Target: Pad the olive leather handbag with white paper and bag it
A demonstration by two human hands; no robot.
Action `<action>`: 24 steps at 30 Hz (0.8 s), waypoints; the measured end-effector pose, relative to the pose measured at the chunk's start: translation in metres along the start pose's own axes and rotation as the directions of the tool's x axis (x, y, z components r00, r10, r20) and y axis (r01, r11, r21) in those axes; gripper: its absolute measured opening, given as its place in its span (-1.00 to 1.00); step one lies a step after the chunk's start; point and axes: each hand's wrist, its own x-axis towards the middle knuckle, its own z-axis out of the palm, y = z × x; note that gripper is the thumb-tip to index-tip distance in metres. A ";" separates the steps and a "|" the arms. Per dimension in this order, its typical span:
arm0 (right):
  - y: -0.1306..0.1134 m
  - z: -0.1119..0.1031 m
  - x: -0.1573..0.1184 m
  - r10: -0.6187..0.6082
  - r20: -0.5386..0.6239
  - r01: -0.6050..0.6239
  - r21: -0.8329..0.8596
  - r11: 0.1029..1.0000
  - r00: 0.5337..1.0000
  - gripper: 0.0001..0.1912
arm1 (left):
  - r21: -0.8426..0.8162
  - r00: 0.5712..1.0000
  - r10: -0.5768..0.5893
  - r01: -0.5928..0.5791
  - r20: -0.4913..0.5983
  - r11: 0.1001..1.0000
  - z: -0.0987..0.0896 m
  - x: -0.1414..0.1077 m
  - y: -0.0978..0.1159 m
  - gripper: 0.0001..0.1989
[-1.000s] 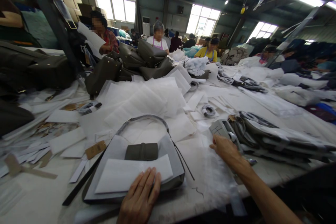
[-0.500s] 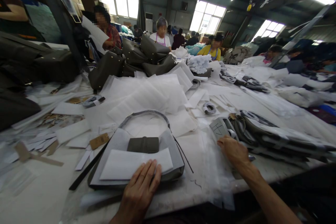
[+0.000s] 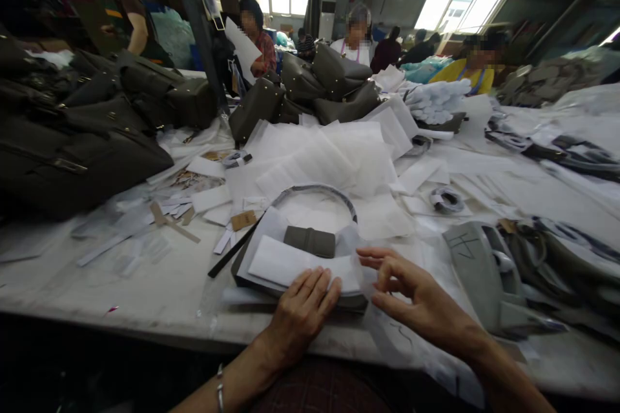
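L hand [image 3: 304,306] flat on wht sheet [image 3: 279,262] atop dk bag [image 3: 353,303], R hand [image 3: 420,297] nr bag's edge, grip spread on both.

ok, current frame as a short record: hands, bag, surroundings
left hand: flat on the folded white sheet
right hand: fingers part-curled at the bag's right side; contact unclear
bag: dark, lying on the table, sheet on top
handle: wrapped, arched away from the person
left of bag: brown tag
right of bag: grey dispenser-like device
beyond bag: translucent sheets, dark bag pile
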 end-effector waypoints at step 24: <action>0.023 0.037 0.009 -0.217 0.133 0.254 -0.573 0.779 0.967 -0.65 | -0.022 0.996 -0.025 0.023 -0.080 0.999 0.001 0.001 0.002 -0.65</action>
